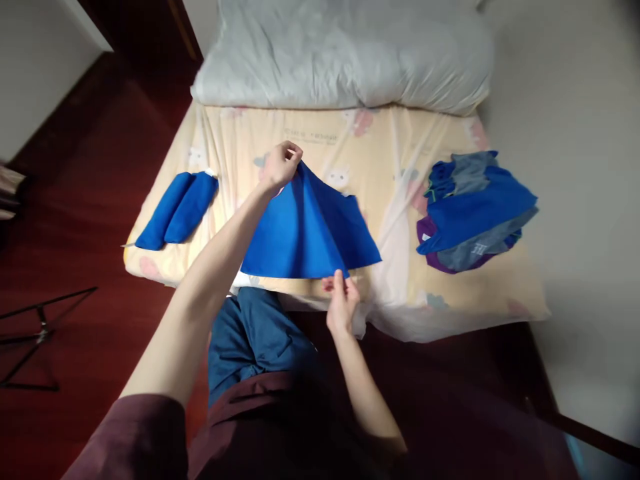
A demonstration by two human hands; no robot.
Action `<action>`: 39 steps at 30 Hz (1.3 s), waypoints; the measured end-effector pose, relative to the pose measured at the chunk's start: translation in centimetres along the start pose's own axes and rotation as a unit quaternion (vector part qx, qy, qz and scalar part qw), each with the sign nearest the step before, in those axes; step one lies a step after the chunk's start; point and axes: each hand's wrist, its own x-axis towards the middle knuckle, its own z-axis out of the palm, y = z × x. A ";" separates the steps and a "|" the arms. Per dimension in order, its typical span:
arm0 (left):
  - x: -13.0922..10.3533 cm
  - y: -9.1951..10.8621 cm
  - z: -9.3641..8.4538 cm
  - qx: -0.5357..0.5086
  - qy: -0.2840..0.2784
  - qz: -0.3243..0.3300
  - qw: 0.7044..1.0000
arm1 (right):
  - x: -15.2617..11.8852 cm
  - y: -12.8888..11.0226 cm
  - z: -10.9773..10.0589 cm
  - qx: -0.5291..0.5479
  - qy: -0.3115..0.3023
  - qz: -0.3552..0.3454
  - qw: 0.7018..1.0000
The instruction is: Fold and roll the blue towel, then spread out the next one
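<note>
While the left hand [281, 163] pinches the blue cloth's [305, 230] far corner aloft, the right hand [343, 300] clamps its near edge. So held, the cloth is stretched taut over the bed [380, 143].

Bedroom in a home: a bed [450, 293] w/ a cartoon-print yellow sheet, a rumpled grey duvet [345, 53] piled at its head. Dark red wood floor [75, 220] beside it, plain white wall [575, 167] on the other side, clothes [475, 213] heaped on the sheet.
</note>
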 end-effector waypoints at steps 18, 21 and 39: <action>-18.2 12.2 -23.0 -0.143 0.162 0.174 0.961 | 3.2 -23.0 -1.6 0.003 -0.060 -0.407 0.911; -20.3 12.7 -24.4 -0.164 0.186 0.153 0.957 | 2.2 -24.6 -0.7 -0.007 -0.061 -0.430 0.901; -32.2 7.2 -26.8 -0.166 0.110 0.030 0.979 | -4.8 -23.7 -4.1 -0.045 -0.198 -0.260 0.944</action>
